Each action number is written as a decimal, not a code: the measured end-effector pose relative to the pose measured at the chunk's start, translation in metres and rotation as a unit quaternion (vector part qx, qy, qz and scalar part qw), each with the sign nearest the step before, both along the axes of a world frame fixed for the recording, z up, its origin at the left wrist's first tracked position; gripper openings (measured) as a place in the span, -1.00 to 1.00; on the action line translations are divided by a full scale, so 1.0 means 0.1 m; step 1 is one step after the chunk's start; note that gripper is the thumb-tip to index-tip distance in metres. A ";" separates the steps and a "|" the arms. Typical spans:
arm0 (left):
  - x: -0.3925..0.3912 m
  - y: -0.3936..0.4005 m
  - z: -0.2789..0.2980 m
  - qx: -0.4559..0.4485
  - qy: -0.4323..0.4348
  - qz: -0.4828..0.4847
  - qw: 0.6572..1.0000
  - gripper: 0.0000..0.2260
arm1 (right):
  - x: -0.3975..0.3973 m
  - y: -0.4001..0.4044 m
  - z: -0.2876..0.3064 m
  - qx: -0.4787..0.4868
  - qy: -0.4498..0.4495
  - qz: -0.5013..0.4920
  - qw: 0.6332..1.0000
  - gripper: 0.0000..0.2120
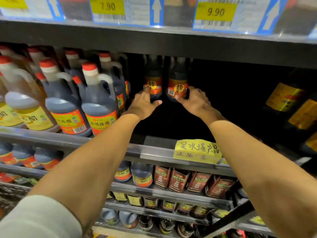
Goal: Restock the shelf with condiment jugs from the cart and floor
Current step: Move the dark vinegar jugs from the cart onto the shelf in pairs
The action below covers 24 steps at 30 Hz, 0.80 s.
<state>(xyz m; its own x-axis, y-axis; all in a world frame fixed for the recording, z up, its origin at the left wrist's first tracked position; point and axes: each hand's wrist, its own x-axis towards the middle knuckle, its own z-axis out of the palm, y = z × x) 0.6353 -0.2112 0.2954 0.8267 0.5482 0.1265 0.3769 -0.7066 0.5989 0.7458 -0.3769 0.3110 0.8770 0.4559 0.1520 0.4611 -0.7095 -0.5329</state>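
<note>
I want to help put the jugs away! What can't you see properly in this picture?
Head view only:
- Caps of the two dark jugs being held: hidden in shadow under the upper shelf.
- Cart and floor jugs: outside the frame.
- Right of the shelf gap: too dark; only gold labels show.
- Left price tag: blurred.
- Left hand and right hand fingers: partly hidden behind the jugs.
</note>
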 end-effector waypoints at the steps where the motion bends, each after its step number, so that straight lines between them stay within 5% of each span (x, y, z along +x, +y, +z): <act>1: -0.08 -0.03 0.04 0.011 0.008 -0.008 1.000 -0.36 | -0.09 -0.05 0.04 -0.013 -0.001 0.004 1.000 -0.44; 10: -1.00 -0.40 0.38 0.063 0.042 -0.081 0.994 -0.33 | -1.02 -0.45 0.33 -0.123 -0.021 0.011 0.992 -0.29; 24: -3.21 -0.42 0.64 0.150 -0.034 -0.100 0.983 -0.42 | -2.92 -0.84 0.64 -0.122 -0.125 0.106 0.979 -0.23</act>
